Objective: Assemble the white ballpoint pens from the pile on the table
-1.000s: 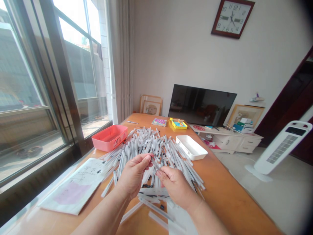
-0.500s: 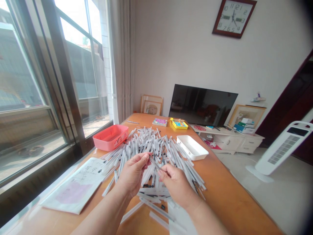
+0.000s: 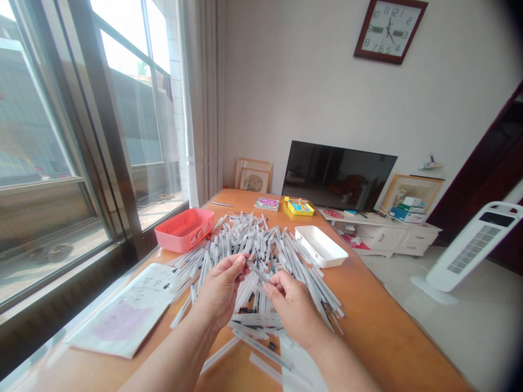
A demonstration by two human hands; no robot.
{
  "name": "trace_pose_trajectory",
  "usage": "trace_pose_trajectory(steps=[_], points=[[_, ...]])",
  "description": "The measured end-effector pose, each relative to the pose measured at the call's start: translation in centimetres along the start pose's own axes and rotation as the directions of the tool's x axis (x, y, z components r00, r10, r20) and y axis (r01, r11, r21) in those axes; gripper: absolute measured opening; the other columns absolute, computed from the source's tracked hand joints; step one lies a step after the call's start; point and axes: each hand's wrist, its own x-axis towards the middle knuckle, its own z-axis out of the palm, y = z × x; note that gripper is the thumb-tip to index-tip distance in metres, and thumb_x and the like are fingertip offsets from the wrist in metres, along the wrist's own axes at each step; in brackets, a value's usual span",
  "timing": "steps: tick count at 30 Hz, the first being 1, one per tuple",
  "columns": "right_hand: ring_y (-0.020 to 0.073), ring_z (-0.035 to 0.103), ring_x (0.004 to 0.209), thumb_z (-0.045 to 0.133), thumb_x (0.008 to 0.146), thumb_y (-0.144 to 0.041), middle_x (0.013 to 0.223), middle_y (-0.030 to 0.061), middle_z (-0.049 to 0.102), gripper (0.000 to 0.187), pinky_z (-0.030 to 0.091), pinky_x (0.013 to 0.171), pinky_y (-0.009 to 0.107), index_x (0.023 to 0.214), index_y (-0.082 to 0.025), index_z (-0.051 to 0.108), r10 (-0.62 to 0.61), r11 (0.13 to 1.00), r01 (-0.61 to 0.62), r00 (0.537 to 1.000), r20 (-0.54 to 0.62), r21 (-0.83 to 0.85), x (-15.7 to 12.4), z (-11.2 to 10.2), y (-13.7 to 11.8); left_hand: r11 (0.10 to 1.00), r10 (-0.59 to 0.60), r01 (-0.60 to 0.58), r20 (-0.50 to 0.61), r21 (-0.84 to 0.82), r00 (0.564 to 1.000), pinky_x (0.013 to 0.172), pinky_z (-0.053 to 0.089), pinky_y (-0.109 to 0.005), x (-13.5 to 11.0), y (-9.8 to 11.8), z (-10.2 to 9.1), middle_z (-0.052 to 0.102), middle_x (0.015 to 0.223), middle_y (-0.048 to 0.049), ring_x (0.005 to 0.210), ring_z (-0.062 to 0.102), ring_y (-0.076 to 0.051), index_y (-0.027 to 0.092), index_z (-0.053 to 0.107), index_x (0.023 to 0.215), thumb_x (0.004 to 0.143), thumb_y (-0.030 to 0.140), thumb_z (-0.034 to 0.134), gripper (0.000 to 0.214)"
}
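Observation:
My left hand [image 3: 222,283] pinches one end of a slim pen [image 3: 256,270] between thumb and fingertips. At its other end, my right hand [image 3: 291,300] grips the pen with thumb and forefinger. The pen slants down from left to right above a large heap of translucent pen barrels [image 3: 245,239], many with dark ends. Beneath my hands lie more barrels and a small black cap [image 3: 272,345]. Whether the held pen has a cap is too small to tell.
A red plastic basket [image 3: 180,242] stands left of the heap and a white tray [image 3: 330,257] right of it. An open notebook [image 3: 122,316] lies at the left edge of the wooden table [image 3: 379,321]. A yellow box [image 3: 301,208] and a small book [image 3: 267,204] sit at the far end.
Both hands have shifted very slightly left, still holding the pen between them. The things on the table stay where they were.

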Motion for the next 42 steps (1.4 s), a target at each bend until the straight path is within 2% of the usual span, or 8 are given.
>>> trace_pose_trajectory(steps=[6,12,17,24,30,35,37,42], points=[[0.0136,0.053,0.06,0.036,0.101,-0.05,0.064,-0.0006,0.061,0.05,0.038,0.061,0.024,0.073,-0.019,0.062,0.038,0.998,-0.048,0.984,0.177,0.051,0.02,-0.18,0.22,0.999,-0.029,0.029,-0.008,-0.025,1.0,0.068,0.041,-0.021,0.12,0.16,-0.19,0.069,0.084,-0.005,0.075,0.057,-0.011,0.013,0.075,0.095,0.072,0.031,0.082,0.03],[0.0148,0.052,0.062,0.054,0.094,-0.048,0.065,-0.0013,0.061,0.032,0.036,0.059,0.024,0.081,-0.021,0.063,-0.021,0.996,0.021,1.0,-0.003,-0.087,-0.03,-0.03,0.11,0.999,-0.03,0.029,-0.038,-0.018,0.999,0.066,0.04,-0.019,0.21,-0.04,-0.3,0.067,0.079,-0.0028,0.072,0.057,-0.009,0.014,0.075,0.09,0.071,0.031,0.083,0.027],[0.0143,0.055,0.061,0.037,0.1,-0.052,0.067,0.0007,0.065,0.048,0.041,0.061,0.025,0.077,-0.019,0.062,0.063,0.989,-0.085,0.983,0.175,0.124,-0.11,0.02,0.14,0.998,-0.035,0.033,-0.023,-0.053,0.999,0.065,0.042,-0.02,0.35,0.05,-0.37,0.068,0.083,-0.0032,0.072,0.058,-0.01,0.015,0.075,0.094,0.07,0.03,0.083,0.029],[0.0148,0.053,0.064,0.058,0.092,-0.046,0.068,-0.0019,0.06,0.027,0.037,0.06,0.025,0.082,-0.021,0.06,-0.026,0.997,0.024,0.999,-0.028,-0.071,0.08,0.08,0.19,0.999,-0.034,0.031,-0.062,-0.044,0.997,0.064,0.041,-0.02,0.36,-0.07,-0.41,0.068,0.078,-0.0026,0.072,0.059,-0.01,0.014,0.075,0.09,0.068,0.029,0.085,0.028],[0.014,0.052,0.061,0.039,0.1,-0.051,0.066,-0.0005,0.061,0.047,0.039,0.06,0.025,0.073,-0.019,0.062,0.067,0.995,-0.08,0.979,0.194,0.06,-0.05,0.04,0.64,0.998,-0.034,0.032,-0.058,-0.051,0.998,0.064,0.041,-0.019,0.66,-0.18,-0.71,0.069,0.082,-0.0031,0.072,0.059,-0.009,0.014,0.074,0.093,0.07,0.029,0.084,0.029],[0.0153,0.053,0.064,0.058,0.091,-0.045,0.068,-0.0017,0.06,0.026,0.038,0.061,0.025,0.081,-0.021,0.062,-0.011,0.997,0.009,1.0,-0.028,-0.07,0.07,0.19,0.74,0.999,-0.005,0.002,-0.095,-0.035,0.995,0.061,0.039,-0.019,0.68,-0.27,-0.69,0.065,0.072,-0.0009,0.066,0.055,-0.008,0.013,0.073,0.085,0.066,0.031,0.086,0.029],[0.0152,0.052,0.063,0.059,0.091,-0.046,0.069,-0.0017,0.06,0.025,0.037,0.06,0.024,0.083,-0.022,0.061,-0.011,0.999,0.008,0.999,-0.052,-0.053,0.1,0.1,0.58,0.999,-0.001,-0.002,-0.096,-0.033,0.995,0.06,0.038,-0.019,0.68,-0.25,-0.67,0.063,0.071,0.0001,0.065,0.054,-0.008,0.014,0.071,0.082,0.065,0.031,0.086,0.029],[0.0145,0.053,0.062,0.04,0.099,-0.05,0.065,-0.0013,0.06,0.044,0.038,0.061,0.025,0.073,-0.02,0.059,0.053,0.996,-0.062,0.987,0.152,0.057,0.04,-0.24,0.4,1.0,-0.003,0.001,-0.087,-0.017,0.996,0.059,0.038,-0.02,0.67,-0.19,-0.65,0.063,0.071,0.0,0.064,0.053,-0.008,0.014,0.069,0.082,0.065,0.033,0.086,0.03]])
